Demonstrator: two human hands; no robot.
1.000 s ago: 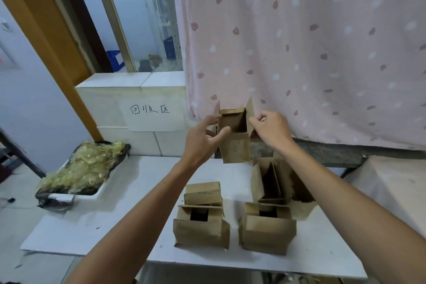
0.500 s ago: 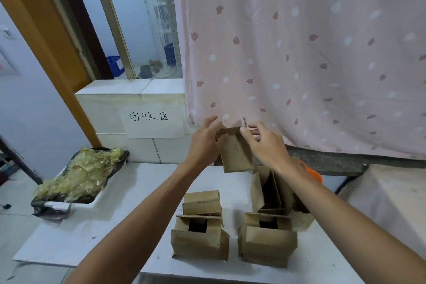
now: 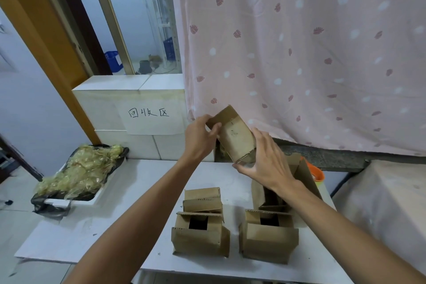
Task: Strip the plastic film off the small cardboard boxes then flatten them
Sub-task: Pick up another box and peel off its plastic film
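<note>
A small brown cardboard box (image 3: 235,135), pressed nearly flat and tilted, is held in the air above the back of the white table (image 3: 129,196). My left hand (image 3: 199,138) grips its upper left end, thumb across the face. My right hand (image 3: 268,161) touches its lower right end with straight, spread fingers. Below, on the table, stand other small boxes with open flaps: one at the front left (image 3: 199,235), one at the front right (image 3: 268,236), a smaller one (image 3: 202,198) behind the left box, and one (image 3: 302,175) partly hidden by my right wrist.
A tray lined with black plastic (image 3: 78,174) holds a heap of crumpled clear film at the table's left. A tiled ledge with a handwritten paper sign (image 3: 149,114) is behind. A pink patterned curtain (image 3: 299,53) hangs at the back. An orange object (image 3: 317,174) peeks out behind the boxes.
The held box has gone from open with its flaps up to pressed flat and tilted. My right hand has moved from pinching its top to its lower end, fingers now spread.
</note>
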